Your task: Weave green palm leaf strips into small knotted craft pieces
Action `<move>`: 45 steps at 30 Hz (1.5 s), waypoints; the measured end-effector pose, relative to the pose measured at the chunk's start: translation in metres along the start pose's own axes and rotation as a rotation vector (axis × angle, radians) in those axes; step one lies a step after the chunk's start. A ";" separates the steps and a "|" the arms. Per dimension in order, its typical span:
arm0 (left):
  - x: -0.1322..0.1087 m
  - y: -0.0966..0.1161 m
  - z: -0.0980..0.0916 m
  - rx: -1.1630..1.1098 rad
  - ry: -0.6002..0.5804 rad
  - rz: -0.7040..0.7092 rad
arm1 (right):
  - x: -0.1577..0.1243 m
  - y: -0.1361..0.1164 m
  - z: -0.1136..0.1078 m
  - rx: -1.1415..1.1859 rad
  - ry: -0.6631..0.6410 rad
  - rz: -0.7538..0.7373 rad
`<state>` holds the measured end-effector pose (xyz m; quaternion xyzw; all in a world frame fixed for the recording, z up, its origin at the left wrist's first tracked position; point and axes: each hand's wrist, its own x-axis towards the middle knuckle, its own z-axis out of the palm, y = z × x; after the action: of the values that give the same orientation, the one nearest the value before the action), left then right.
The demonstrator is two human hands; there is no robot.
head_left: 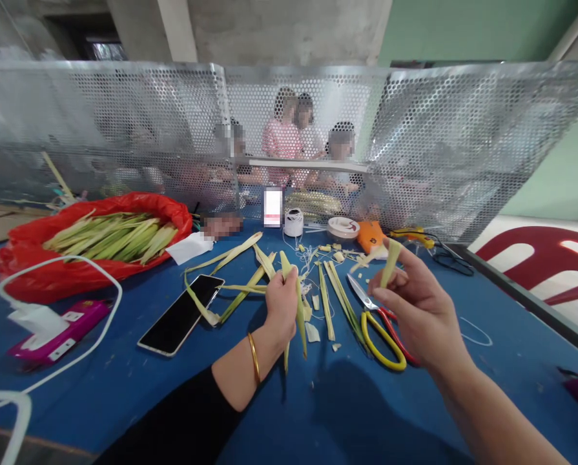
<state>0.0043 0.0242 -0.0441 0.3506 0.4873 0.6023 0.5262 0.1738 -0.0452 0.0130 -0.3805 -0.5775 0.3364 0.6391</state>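
My left hand (283, 300) is closed around several pale green husk strips (301, 323), whose pointed ends stick out above and below the fist. In my right hand (417, 300), a short folded piece of husk (390, 263) is pinched between the thumb and fingers. Below and left of that hand lie scissors (380, 336) with one yellow and one red handle, the blades pointing away from me. Loose husk strips (325, 303) and small cut scraps (312, 332) are spread on the blue table (279, 413) between the hands.
A red plastic bag (15, 258) full of husks stands at the left. Nearby are a phone (179, 316), a purple power strip (61, 332) and a white cable (119, 300). White string (293, 225), a tape roll (343, 229) and a perforated metal screen (172, 116) stand behind; people (281, 137) sit beyond.
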 end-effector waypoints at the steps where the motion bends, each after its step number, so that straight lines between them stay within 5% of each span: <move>1: -0.002 0.000 0.001 0.002 -0.012 -0.018 | 0.005 0.005 -0.004 -0.064 -0.017 0.015; 8: -0.019 0.002 0.008 0.026 -0.208 -0.023 | 0.012 0.043 -0.015 -0.846 -0.422 0.481; 12: -0.025 0.003 0.009 0.068 -0.272 0.027 | 0.007 0.046 -0.011 -1.071 -0.419 0.456; 16: -0.035 0.006 0.011 0.101 -0.398 0.045 | 0.008 0.043 -0.005 -0.775 -0.135 0.251; 20: -0.049 0.006 0.013 0.160 -0.602 -0.013 | 0.008 0.040 0.000 0.013 0.038 0.479; 22: -0.054 0.006 0.013 0.163 -0.672 -0.094 | 0.007 0.038 0.002 0.206 0.094 0.533; 25: -0.054 0.007 0.013 0.052 -0.686 -0.264 | 0.005 0.034 0.004 0.213 0.091 0.501; 31: -0.045 0.013 0.010 -0.243 -0.660 -0.576 | 0.001 0.030 0.009 0.182 -0.131 0.553; 38: -0.046 0.012 0.010 -0.192 -0.627 -0.470 | -0.002 0.030 0.014 0.206 -0.007 0.505; 45: -0.044 0.014 0.011 -0.279 -0.545 -0.468 | -0.006 0.031 0.017 0.092 -0.066 0.437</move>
<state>0.0186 -0.0156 -0.0234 0.3024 0.3098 0.4111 0.8022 0.1562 -0.0339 -0.0158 -0.4558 -0.4861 0.5051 0.5484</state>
